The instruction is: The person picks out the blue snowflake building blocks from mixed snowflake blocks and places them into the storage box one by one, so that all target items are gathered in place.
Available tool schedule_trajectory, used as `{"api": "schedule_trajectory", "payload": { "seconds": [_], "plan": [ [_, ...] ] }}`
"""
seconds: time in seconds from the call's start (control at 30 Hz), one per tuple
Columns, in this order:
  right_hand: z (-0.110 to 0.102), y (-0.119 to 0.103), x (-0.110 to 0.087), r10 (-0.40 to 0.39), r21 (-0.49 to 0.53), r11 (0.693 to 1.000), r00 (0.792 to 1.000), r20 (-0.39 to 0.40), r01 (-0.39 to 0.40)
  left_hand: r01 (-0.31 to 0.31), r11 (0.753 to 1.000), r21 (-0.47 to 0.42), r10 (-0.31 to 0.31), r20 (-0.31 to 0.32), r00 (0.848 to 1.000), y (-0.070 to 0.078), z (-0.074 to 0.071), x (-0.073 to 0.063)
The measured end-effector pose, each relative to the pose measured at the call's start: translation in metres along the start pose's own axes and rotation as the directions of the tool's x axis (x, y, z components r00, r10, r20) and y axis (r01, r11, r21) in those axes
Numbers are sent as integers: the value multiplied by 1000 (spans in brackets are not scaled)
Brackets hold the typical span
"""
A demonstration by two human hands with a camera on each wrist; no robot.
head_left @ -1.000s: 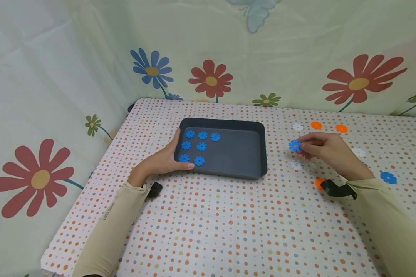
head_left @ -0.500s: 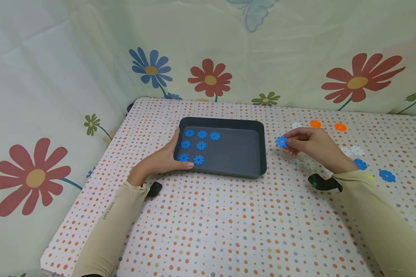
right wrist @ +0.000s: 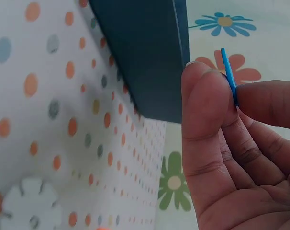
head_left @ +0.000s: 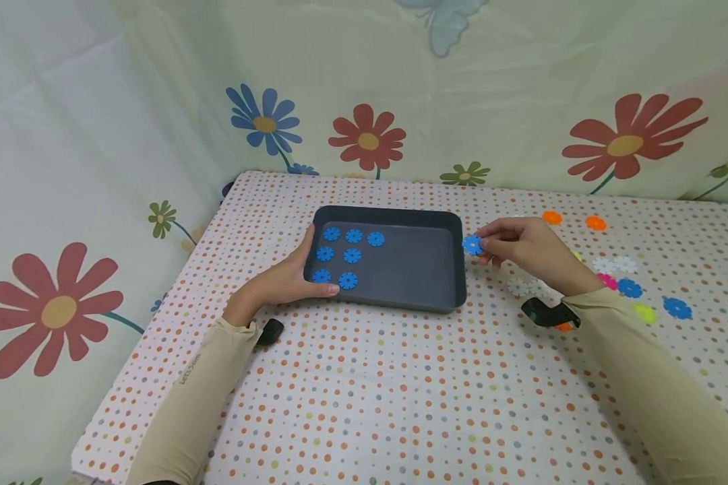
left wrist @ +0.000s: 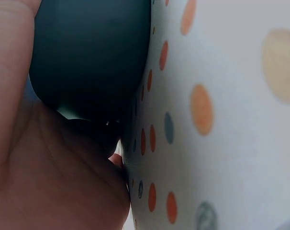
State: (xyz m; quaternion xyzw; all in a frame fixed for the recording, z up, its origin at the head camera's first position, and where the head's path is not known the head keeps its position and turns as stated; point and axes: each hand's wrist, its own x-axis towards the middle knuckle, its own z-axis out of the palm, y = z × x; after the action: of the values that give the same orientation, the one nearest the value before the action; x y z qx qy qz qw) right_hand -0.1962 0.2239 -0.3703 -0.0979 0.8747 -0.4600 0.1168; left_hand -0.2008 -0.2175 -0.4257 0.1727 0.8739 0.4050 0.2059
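Note:
A dark grey rectangular tray (head_left: 415, 266) lies on the dotted cloth, with several blue notched discs (head_left: 352, 255) set in loose rows in its left half. My left hand (head_left: 288, 278) grips its near left corner, thumb over the front rim and fingers along the left side. In the left wrist view the palm sits close to the tray's dark outer wall (left wrist: 92, 52). Between thumb and fingertips, my right hand (head_left: 524, 248) pinches another blue notched disc (head_left: 472, 244), right at the tray's right rim. The right wrist view shows that disc (right wrist: 228, 72) edge-on.
To the right lie loose notched discs: orange ones (head_left: 596, 223), white ones (head_left: 625, 263), a pink one (head_left: 607, 281), a yellow one (head_left: 645, 312) and blue ones (head_left: 677, 308). A flowered curtain (head_left: 509, 81) hangs behind the table (head_left: 388, 404).
My right hand has carried the pinched blue disc leftward, from among the loose discs to the tray's right rim. The left hand and the tray have stayed in place.

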Motion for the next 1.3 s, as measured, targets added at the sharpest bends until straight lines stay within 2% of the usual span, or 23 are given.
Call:
{"api": "schedule_trajectory", "payload": {
  "seconds": [0.6, 1.3],
  "plan": [
    [21, -22, 21, -44, 89, 995, 997, 62, 38, 2, 1000, -6, -2, 0, 1000, -1, -1, 1],
    [50, -43, 47, -111, 117, 988, 989, 93, 100, 10, 1000, -7, -10, -2, 1000, -3, 0, 1]
  ]
}}
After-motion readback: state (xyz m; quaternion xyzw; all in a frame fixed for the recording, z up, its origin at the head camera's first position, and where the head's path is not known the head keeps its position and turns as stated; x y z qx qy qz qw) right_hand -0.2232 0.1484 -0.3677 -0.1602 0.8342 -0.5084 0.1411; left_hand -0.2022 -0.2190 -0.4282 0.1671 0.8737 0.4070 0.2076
